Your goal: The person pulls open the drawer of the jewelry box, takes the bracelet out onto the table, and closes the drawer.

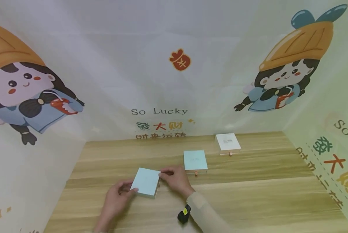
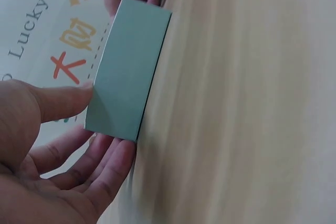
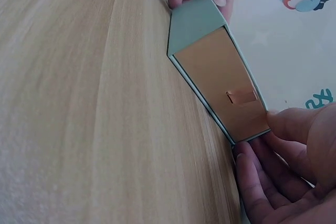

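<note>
A pale blue drawer box (image 1: 146,182) is held slightly turned over the wooden table, between both hands. At its near left corner, my left hand (image 1: 117,197) grips it with the thumb on the top edge and the fingers against the end. My right hand (image 1: 178,182) pinches the far right corner, thumb on top, fingers at the side and lower edge. The right wrist view shows the brownish drawer front (image 3: 218,77) pushed in, with a small ribbon tab (image 3: 241,96). In the left wrist view, a plain green-blue side (image 2: 128,69) faces the camera.
A second pale blue box (image 1: 195,160) with an orange tab lies just right of my right hand. Farther back to the right sits a white box (image 1: 228,142). Printed cloth walls (image 1: 209,97) enclose the wooden table (image 1: 249,200) at the back and sides.
</note>
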